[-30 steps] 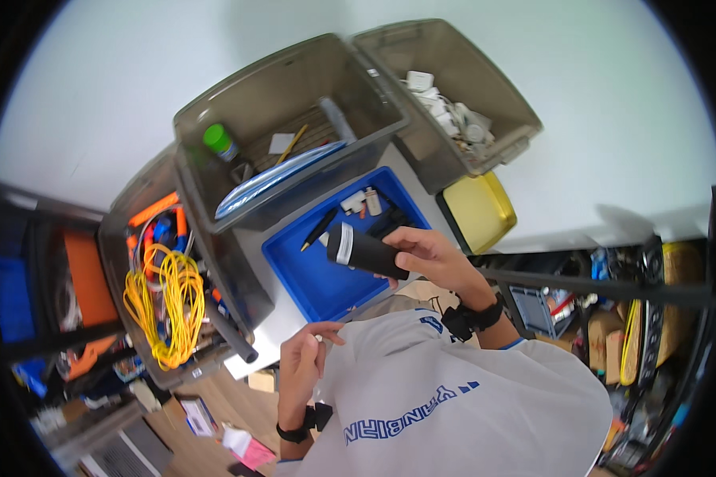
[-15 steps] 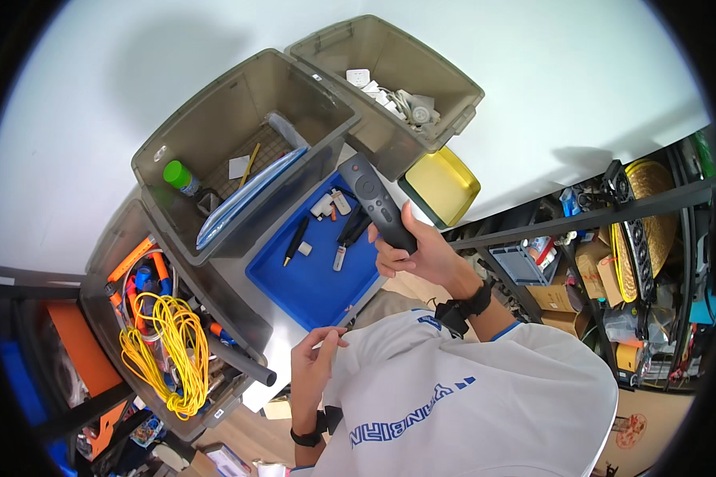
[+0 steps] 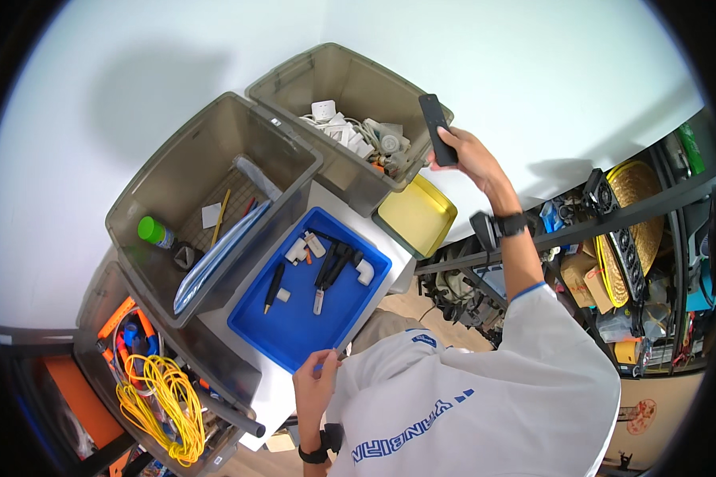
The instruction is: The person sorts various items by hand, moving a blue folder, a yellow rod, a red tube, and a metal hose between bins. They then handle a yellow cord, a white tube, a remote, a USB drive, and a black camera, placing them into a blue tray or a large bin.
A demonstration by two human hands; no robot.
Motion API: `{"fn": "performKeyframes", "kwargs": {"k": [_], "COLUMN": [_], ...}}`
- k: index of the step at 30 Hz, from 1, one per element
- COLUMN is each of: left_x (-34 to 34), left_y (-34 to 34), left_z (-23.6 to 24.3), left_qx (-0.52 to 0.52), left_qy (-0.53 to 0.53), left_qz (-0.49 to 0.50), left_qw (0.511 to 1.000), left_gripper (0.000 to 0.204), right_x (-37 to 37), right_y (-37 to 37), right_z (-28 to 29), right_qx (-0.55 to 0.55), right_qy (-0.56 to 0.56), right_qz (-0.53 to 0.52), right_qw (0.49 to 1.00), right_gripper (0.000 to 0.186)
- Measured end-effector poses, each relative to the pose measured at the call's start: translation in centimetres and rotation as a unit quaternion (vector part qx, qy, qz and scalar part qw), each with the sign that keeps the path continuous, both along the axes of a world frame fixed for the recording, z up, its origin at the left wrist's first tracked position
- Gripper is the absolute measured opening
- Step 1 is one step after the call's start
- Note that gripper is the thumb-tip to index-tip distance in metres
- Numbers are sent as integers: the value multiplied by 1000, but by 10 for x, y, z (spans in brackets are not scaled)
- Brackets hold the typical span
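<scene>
My right hand (image 3: 471,161) is closed round the lower end of a black remote control (image 3: 435,119), with the thumb along its side. The remote is raised over the right rim of the far grey bin (image 3: 350,171), which holds white plugs and cables (image 3: 346,135). My left hand (image 3: 314,387) is beside the near edge of a blue tray (image 3: 294,343), fingers loosely bent and apart, with nothing visible in it. Inside the tray lie a black pen (image 3: 274,286), black tool-like pieces (image 3: 332,266), a white elbow fitting (image 3: 364,272) and small white pieces.
A yellow-lined box (image 3: 418,215) stands right of the tray. The middle grey bin (image 3: 239,127) contains a green-capped bottle (image 3: 153,230), a pencil and a blue folder. At left, another bin holds a coiled yellow cable (image 3: 167,405) and orange-handled tools. Loaded shelves (image 3: 644,219) rise at right.
My right hand has moved up and to the right with the remote, from over the tray to the far bin. The view has shifted. My left hand stays near the tray.
</scene>
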State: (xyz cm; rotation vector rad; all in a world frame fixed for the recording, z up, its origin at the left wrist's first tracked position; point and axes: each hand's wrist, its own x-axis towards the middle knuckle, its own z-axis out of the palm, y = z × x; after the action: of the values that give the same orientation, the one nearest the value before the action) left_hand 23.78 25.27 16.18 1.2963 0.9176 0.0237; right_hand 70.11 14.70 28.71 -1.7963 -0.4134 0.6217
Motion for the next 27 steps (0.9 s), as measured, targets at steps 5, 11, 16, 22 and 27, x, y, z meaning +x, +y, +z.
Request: {"fn": "performKeyframes", "kwargs": {"k": [5, 11, 16, 22, 27], "left_x": [50, 114, 141, 143, 143], "left_y": [1, -7, -18, -35, -42], "left_z": [-1, 2, 13, 7, -1], "left_qx": [27, 23, 28, 15, 11], "left_qy": [41, 75, 93, 112, 112], "left_qz": [13, 30, 67, 119, 122], "left_qw": [999, 996, 993, 986, 986], "left_gripper": [31, 33, 34, 36, 35], "right_x": [120, 202, 208, 203, 199], "right_y": [56, 151, 181, 161, 163], "right_z": [-38, -124, -211, -259, -257], "right_qx": [-260, -322, -458, -461, -448], "right_qy": [-221, -213, -193, -184, -192], "right_qz": [123, 211, 298, 369, 379], "right_qw": [932, 898, 815, 786, 787], "right_gripper": [42, 45, 45, 29, 20]}}
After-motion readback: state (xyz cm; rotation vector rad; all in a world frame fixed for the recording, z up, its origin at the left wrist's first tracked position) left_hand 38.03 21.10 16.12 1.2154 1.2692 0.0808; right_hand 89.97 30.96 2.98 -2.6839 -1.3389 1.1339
